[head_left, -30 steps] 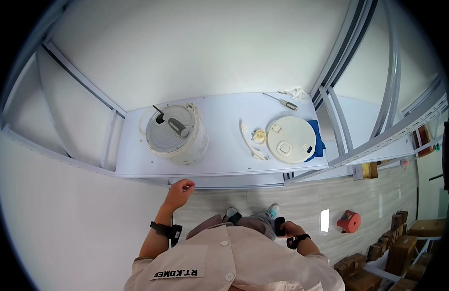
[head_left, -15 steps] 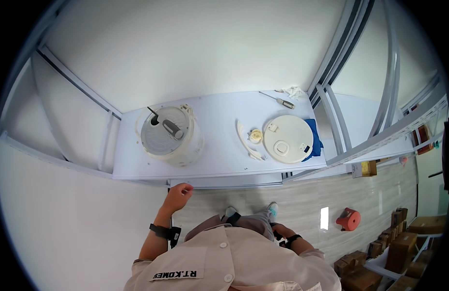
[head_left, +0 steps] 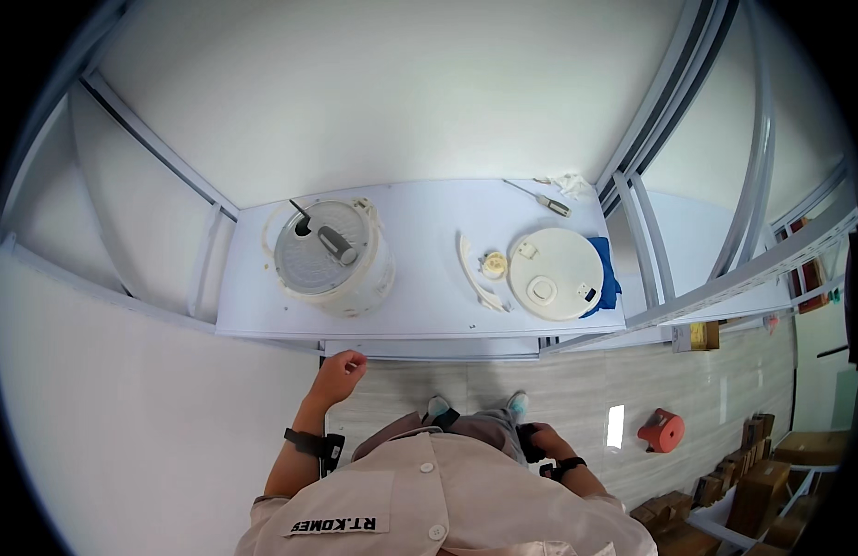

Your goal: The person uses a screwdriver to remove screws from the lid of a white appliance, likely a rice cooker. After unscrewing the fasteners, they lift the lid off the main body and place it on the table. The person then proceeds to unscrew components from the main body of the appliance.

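Observation:
My left hand (head_left: 340, 377) hangs just in front of the table's near edge. Its fingers are curled in, and nothing shows in them. Low at my right side, my right hand (head_left: 551, 441) has its fingers bent around a black object (head_left: 529, 443) whose kind I cannot make out. Nearest to the left hand, a white round appliance body (head_left: 356, 283) stands on the table. A grey-handled tool (head_left: 336, 245) lies on its round grey top, beside a dark hole with a black piece sticking out.
On the white table (head_left: 419, 250) lie a round white lid (head_left: 568, 264) over a blue cloth (head_left: 607, 269), a curved white strip (head_left: 473, 271), a small yellowish part (head_left: 494, 265), a screwdriver (head_left: 551, 205) and crumpled white material (head_left: 569, 184). A red stool (head_left: 661, 431) and cardboard boxes (head_left: 767, 477) stand at right.
The right hand has swung slightly outward, and the black object at it has risen a little. My left hand stays almost where it was. The view has shifted slightly; the table things lie unchanged.

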### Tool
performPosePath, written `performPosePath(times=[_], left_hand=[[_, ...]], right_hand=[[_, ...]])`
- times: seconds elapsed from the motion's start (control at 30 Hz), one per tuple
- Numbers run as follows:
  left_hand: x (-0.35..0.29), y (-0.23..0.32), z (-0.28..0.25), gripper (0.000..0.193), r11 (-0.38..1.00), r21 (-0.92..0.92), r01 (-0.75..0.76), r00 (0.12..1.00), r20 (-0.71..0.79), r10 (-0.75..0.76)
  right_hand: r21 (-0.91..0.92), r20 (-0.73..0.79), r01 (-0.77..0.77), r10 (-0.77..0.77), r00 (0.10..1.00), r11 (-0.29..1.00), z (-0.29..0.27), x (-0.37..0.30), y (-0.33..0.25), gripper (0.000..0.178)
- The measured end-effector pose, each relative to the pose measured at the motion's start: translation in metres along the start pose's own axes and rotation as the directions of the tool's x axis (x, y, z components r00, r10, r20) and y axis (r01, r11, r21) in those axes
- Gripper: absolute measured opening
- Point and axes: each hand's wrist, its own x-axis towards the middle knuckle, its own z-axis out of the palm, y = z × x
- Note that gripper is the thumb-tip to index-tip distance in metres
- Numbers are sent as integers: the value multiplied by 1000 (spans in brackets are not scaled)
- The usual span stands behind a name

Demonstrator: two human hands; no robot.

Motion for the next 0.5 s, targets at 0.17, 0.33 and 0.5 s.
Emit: performPosePath(times=[0.17, 0.33, 0.5], left_hand=[[-3, -9, 2, 24, 1000, -3, 4, 1000, -3, -4], [-5, -11, 3, 25, 1000, 0, -2, 1000, -2, 2], [-5, -9, 4, 26, 1000, 14, 9, 1000, 16, -9]], right_hand=[[7, 120, -173, 171, 978, 985, -26, -4, 1, 60], [-433, 177, -2, 88, 980, 901, -6, -6, -21, 63], [-357, 227, -80, 169, 959, 931, -10, -14, -32, 64]])
